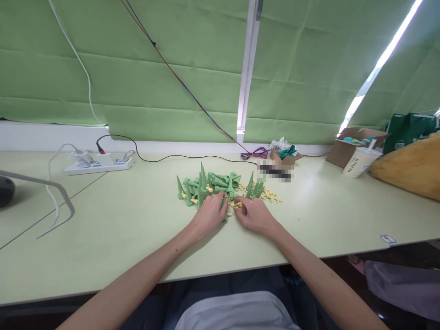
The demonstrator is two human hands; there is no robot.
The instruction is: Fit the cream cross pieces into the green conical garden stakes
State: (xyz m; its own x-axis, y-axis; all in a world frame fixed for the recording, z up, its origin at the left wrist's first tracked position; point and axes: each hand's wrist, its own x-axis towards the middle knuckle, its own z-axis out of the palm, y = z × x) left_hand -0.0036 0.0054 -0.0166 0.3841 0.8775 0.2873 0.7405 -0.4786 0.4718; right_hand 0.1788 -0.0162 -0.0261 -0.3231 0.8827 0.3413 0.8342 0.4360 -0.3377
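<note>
A heap of green cone-shaped plastic spikes [206, 183] lies on the pale green table [120, 229], mixed with small yellow plastic pieces [270, 196] to its right. My left hand [210, 213] rests at the near edge of the heap, fingers curled around a green spike [225, 216]. My right hand [253, 214] sits just to the right of it, fingertips pinching a small yellow piece [237, 205]. The two hands nearly touch. Some spikes stand upright, others lie on their sides.
A white power strip [99, 164] with plugs and cables lies at back left. A grey stand leg [55, 201] crosses the left side. At back right stand a small box [285, 158], a cardboard box [350, 149], a cup [360, 161] and a yellow cushion [409, 169].
</note>
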